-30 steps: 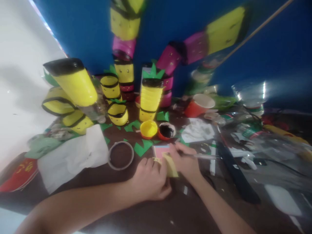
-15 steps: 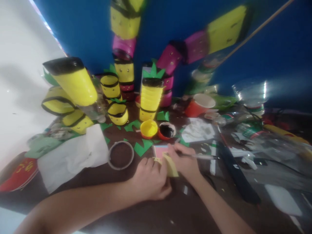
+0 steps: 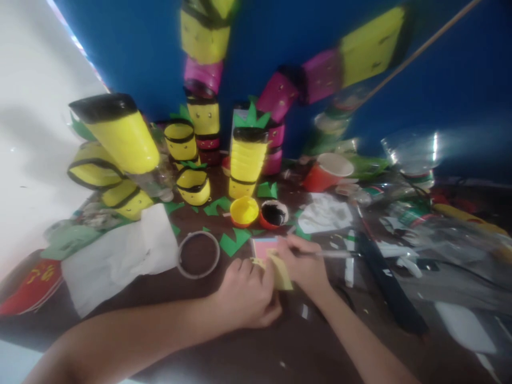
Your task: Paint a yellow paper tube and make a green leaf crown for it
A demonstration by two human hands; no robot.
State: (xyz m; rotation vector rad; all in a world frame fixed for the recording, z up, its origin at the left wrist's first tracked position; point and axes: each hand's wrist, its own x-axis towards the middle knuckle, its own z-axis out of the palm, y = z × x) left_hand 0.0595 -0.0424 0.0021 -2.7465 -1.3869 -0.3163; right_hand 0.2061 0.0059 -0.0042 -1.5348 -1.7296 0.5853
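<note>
My left hand point(image 3: 250, 293) is closed, its fingers curled at the edge of a piece of yellow paper point(image 3: 283, 274) on the dark table. My right hand point(image 3: 306, 261) grips a slim, pale, pen-like tool point(image 3: 338, 254), whose rear end sticks out to the right. The tip is hidden behind the fingers, near the paper. Under and behind the yellow paper lies a pink sheet point(image 3: 264, 246) with a blue strip along its top. Just beyond it stand a cup of yellow paint point(image 3: 244, 212) and a cup of black paint point(image 3: 274, 214).
Green paper scraps point(image 3: 234, 242) and a clear ring point(image 3: 199, 255) lie left of the paper. Yellow painted containers point(image 3: 248, 160) stand behind. White cloth point(image 3: 124, 253) lies left. A glue gun point(image 3: 408, 261), a long black object point(image 3: 390, 288) and clear plastic bottles point(image 3: 412, 213) crowd the right.
My right hand and the pen-like tool have shifted very slightly to the right. My left hand stays in place on the yellow paper.
</note>
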